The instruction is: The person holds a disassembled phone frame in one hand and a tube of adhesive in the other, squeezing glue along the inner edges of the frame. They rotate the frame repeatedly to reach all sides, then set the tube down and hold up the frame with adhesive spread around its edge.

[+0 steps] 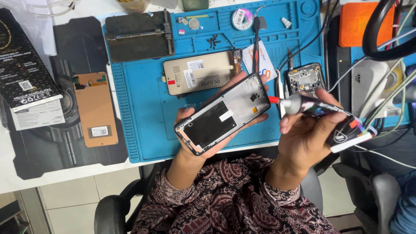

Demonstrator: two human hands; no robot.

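My left hand (203,130) cradles an opened phone frame (223,113), its dark inside facing up, held tilted above the front edge of the blue work mat (143,108). My right hand (310,130) grips a glue tube (323,113) with a red nozzle; the nozzle tip touches the frame's upper right edge. A new display panel (199,77) lies face down on the mat just behind the frame. A small phone board assembly (305,79) sits to the right of it.
A copper-backed screen (95,108) lies on a dark pad at the left, beside a black box (21,73). A metal clamp jig (138,37), solder spool (242,19), screwdriver (256,41), orange pad (357,24) and several cables (390,99) surround the mat.
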